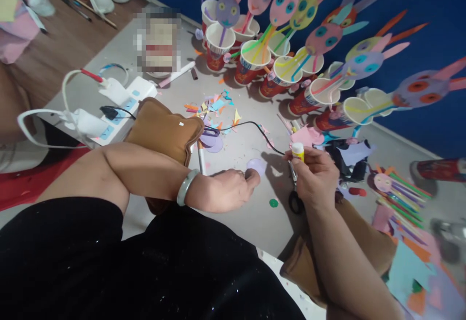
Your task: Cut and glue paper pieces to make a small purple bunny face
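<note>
My left hand (231,191), with a pale bangle at the wrist, rests low over the grey table. Its fingers are closed at the edge of a light purple paper disc (257,166). To the right, my right hand (317,174) grips a yellow glue stick (297,152) held upright, its white end on top. Dark-handled scissors (295,202) lie beside that hand, partly hidden by it. Between and below the hands lies a small green disc (274,203). A black cable (255,125) runs across the table toward my right hand.
Paper cups (255,58) holding straw-and-paper rabbit figures line the blue wall. Colourful paper scraps (216,106) lie ahead. At left are a power strip (125,116) and a brown cushion (160,128). Bundled straws (407,201) and coloured paper sheets (409,266) lie at right.
</note>
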The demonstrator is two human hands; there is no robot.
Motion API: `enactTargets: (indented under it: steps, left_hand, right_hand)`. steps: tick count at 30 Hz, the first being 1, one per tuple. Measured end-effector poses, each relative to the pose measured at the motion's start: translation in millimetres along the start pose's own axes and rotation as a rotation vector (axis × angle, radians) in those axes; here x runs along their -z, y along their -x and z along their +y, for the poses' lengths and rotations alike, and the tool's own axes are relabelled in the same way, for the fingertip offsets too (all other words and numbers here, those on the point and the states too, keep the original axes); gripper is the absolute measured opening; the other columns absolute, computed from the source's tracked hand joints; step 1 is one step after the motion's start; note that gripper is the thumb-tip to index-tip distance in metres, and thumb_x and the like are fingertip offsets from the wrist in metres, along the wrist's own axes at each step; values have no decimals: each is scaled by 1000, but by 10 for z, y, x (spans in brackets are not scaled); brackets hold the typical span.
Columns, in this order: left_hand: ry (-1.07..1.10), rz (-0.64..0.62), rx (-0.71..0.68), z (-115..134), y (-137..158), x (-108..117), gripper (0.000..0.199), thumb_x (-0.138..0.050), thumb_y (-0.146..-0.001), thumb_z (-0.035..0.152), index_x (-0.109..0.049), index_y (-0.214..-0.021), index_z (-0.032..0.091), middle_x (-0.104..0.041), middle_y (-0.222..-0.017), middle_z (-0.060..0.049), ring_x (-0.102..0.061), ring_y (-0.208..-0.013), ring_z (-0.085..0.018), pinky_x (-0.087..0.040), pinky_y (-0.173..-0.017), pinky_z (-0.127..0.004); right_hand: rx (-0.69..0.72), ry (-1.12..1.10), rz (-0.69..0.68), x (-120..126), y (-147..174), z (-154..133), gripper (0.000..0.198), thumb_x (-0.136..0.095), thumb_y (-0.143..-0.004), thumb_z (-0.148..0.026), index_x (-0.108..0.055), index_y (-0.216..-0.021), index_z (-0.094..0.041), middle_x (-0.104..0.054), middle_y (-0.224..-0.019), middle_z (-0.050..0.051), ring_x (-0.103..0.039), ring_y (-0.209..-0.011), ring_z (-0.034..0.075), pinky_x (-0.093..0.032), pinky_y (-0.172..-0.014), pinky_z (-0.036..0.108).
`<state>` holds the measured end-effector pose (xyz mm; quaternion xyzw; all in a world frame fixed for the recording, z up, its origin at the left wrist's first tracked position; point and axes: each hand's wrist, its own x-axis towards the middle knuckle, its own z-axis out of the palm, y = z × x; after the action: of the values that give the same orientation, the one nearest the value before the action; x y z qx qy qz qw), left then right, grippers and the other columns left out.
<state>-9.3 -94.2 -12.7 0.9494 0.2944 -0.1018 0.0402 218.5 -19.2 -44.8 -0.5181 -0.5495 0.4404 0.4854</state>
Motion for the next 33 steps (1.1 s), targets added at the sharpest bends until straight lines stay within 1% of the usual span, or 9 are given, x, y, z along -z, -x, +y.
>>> enactTargets:
  steps: [9,13,19,23,25,27,30,32,33]
  left_hand:
    - [73,-87,-4,7,15,91,44,-46,-92,9,-64,-132,9,-44,-156,-23,-67,-92,-16,-48,-70,-27]
    - [112,-20,28,59,8,0,43,-43,-91,6,-65,-128,3,-46,-153,-28,-67,-90,-15,-45,-70,-26]
    - [132,141,95,201,-8,-188,54,-43,-92,6,-54,-145,7,-48,-150,-32,-72,-101,-27,-51,-70,-33]
    - [164,119,112,214,31,-147,55,-47,-94,14,-49,-149,9,-48,-150,-35,-73,-94,-26,-52,-67,-34]
    - [186,62,97,182,61,-64,56,-49,-95,18,-47,-150,11,-46,-151,-35,-74,-89,-25,-51,-65,-32]
    - [209,-11,76,147,80,26,57,-50,-97,23,-44,-153,12,-43,-153,-35,-74,-89,-24,-50,-64,-31]
    - [264,-146,66,122,75,111,71,-60,-97,39,-36,-158,14,-30,-159,-39,-75,-91,-29,-53,-62,-32]
    - [293,-180,81,123,59,115,77,-66,-94,44,-36,-159,17,-28,-160,-38,-76,-91,-30,-56,-62,-34]
    - [297,-165,85,125,51,103,77,-68,-93,45,-38,-158,18,-33,-159,-37,-76,-92,-30,-57,-64,-35]
  right_hand:
    - [114,172,-8,-43,-42,17,39,-77,-83,-37,-43,-99,-27,-79,-89,2,-77,-90,21,-61,-81,38]
    - [180,236,60,-51,-171,32,44,-79,-80,-36,-41,-100,-28,-77,-96,3,-77,-98,23,-62,-83,40]
    - [103,457,-17,-15,-370,152,40,-74,-80,-34,-42,-102,-26,-77,-104,10,-76,-93,24,-60,-79,40]
    - [82,497,3,56,-361,162,47,-80,-75,-35,-45,-104,-27,-77,-103,13,-75,-89,26,-57,-84,43]
    - [121,531,23,69,-300,72,53,-84,-73,-34,-47,-111,-27,-74,-114,17,-74,-100,31,-55,-91,47]
    - [287,639,80,33,-206,-78,50,-83,-76,-30,-53,-116,-26,-65,-134,22,-65,-123,36,-49,-104,50]
    - [611,731,-21,-155,-54,-328,36,-78,-80,-21,-60,-111,-25,-68,-128,18,-64,-125,35,-46,-107,53]
    - [671,661,-231,-366,28,-450,14,-73,-85,-20,-64,-95,-25,-75,-101,10,-72,-98,27,-55,-90,45]
    - [607,609,-397,-486,58,-489,7,-70,-88,-21,-65,-90,-25,-74,-93,6,-72,-90,24,-56,-83,40]
